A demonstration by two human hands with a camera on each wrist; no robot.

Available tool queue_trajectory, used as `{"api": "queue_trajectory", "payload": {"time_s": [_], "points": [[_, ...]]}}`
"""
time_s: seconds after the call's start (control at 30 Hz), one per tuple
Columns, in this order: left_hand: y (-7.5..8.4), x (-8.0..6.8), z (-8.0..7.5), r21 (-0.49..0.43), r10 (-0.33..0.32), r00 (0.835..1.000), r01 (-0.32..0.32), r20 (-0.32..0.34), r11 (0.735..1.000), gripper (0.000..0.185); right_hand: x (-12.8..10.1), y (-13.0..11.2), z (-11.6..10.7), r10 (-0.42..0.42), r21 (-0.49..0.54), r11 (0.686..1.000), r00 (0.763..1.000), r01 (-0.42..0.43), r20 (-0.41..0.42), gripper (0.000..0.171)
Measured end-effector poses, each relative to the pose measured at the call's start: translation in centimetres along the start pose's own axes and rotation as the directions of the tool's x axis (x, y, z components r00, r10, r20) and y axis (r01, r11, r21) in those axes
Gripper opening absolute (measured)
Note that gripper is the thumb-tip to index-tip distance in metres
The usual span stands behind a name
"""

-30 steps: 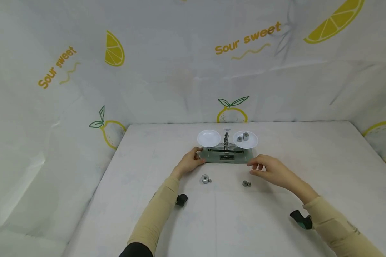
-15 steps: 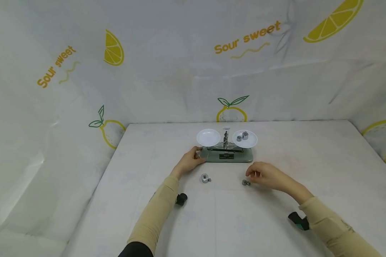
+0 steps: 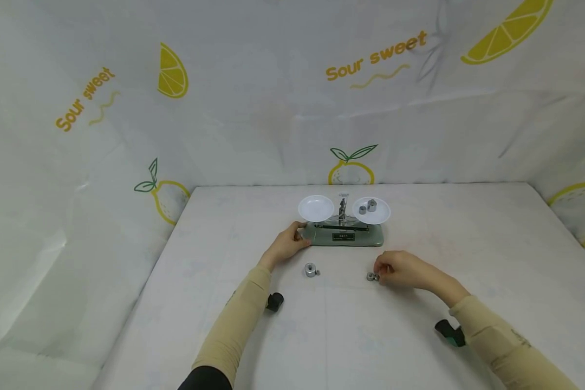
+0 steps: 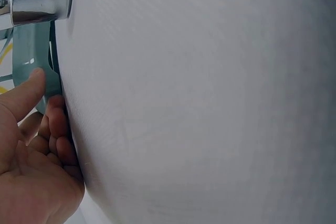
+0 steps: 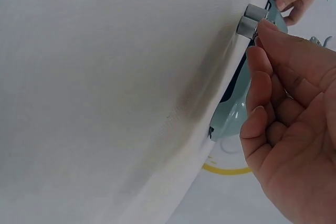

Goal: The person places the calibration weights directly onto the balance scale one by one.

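While the left hand (image 3: 287, 245) grips the balance scale (image 3: 343, 234) base, the right hand (image 3: 398, 268) pinches a small metal weight (image 3: 371, 277) on the table (image 3: 468, 244).

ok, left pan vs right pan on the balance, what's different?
The left pan is bare, while the right pan carries two small metal weights. The left pan sits on the side where the left hand holds the base; the right pan's side of the base has no hand on it. Both are round, white and look alike in size.
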State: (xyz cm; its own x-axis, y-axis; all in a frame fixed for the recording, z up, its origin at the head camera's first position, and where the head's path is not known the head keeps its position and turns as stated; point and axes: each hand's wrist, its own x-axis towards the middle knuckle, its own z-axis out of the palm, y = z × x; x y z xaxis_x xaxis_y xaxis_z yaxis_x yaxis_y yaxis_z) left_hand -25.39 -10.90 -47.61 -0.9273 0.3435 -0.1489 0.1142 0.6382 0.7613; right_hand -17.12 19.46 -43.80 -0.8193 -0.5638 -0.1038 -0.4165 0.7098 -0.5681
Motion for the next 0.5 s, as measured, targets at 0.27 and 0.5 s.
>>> {"api": "queue_trajectory", "payload": {"time_s": [0.27,0.5], "points": [[-0.01,0.04,0.08,-0.003,-0.001,1.0,0.001,0.001,1.0,0.051,0.36,0.3,0.24,0.009,-0.009,1.0,0.999,-0.008,0.035,0.01],[0.13,-0.04,-0.01,0.0,0.0,1.0,0.0,-0.001,1.0,0.051,0.43,0.35,0.37,0.008,-0.001,1.0,0.998,-0.008,0.054,0.009]]}}
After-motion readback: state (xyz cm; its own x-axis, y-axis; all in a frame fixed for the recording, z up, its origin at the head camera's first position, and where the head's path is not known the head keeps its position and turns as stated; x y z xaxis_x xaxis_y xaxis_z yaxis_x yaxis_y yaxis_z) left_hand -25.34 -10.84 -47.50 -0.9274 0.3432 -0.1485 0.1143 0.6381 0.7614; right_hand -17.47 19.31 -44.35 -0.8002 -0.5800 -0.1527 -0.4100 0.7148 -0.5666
